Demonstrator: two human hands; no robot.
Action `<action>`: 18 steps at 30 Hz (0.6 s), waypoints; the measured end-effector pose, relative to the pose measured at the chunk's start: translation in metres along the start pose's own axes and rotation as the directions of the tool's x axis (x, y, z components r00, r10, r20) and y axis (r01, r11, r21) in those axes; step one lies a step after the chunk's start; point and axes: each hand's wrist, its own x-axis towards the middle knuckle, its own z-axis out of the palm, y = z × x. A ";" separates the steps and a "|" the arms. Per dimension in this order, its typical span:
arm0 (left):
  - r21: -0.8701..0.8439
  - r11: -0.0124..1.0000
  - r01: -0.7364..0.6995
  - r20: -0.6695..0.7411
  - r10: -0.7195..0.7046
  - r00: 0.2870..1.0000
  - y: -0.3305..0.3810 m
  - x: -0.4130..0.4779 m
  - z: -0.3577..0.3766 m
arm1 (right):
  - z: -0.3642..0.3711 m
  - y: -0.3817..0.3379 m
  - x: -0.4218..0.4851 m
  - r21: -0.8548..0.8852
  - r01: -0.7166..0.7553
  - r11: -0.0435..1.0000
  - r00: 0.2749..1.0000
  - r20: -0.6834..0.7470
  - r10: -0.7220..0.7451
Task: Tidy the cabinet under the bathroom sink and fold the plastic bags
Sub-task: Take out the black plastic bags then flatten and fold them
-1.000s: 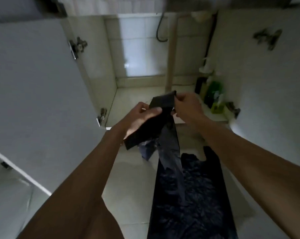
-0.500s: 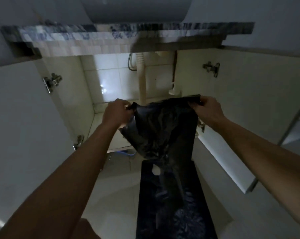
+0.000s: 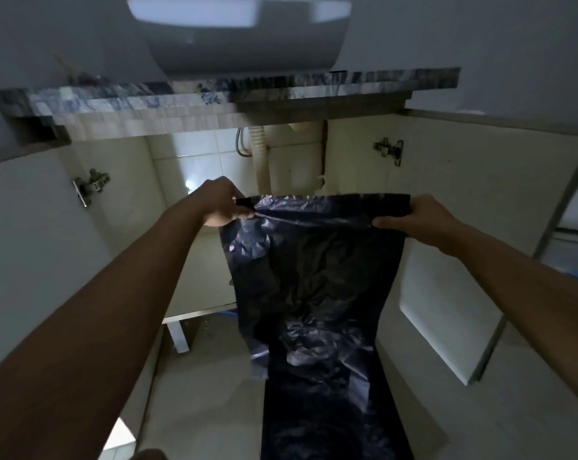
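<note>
**Bag spread before cabinet**

The cabinet (image 3: 128,207) stands open, with a pipe (image 3: 260,161) at its back. In front of it the left hand (image 3: 222,206) and right hand (image 3: 422,218) each pinch a top corner of a black bag (image 3: 314,260). The bag hangs spread and hides part of the cabinet's inside. The sink (image 3: 241,44) sits above.

We see the left hand (image 3: 221,207) and right hand (image 3: 423,218) pinching the top corners of a black bag (image 3: 314,270), spread wide before the open cabinet (image 3: 194,260). Its lower end hangs onto another bag (image 3: 330,426) on the floor (image 3: 201,393). The sink (image 3: 241,31) sits above the worktop (image 3: 214,97).
</note>
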 end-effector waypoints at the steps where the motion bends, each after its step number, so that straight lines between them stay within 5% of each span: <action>1: -0.001 1.000 0.025 0.095 -0.024 0.995 0.002 0.001 -0.001 | -0.006 0.000 0.000 -0.050 -0.067 0.996 0.991 0.109 0.072; 5: -0.066 0.971 0.231 0.464 -0.175 0.868 0.008 -0.003 -0.005 | -0.027 -0.006 -0.005 -0.348 -0.199 0.916 0.863 0.380 0.332; 10: 0.095 0.965 0.245 0.595 -0.252 0.763 0.020 0.004 0.004 | -0.028 -0.016 -0.004 -0.532 -0.212 0.820 0.767 0.430 0.477; 14: 0.149 0.979 0.136 0.301 -0.176 0.937 0.017 0.032 0.021 | -0.014 -0.009 0.020 -0.620 -0.065 0.782 0.968 0.150 0.200; 18: 0.172 0.979 0.112 -0.094 -0.097 0.991 0.023 0.044 0.033 | -0.002 0.000 0.030 -0.561 -0.109 0.821 0.987 -0.159 0.023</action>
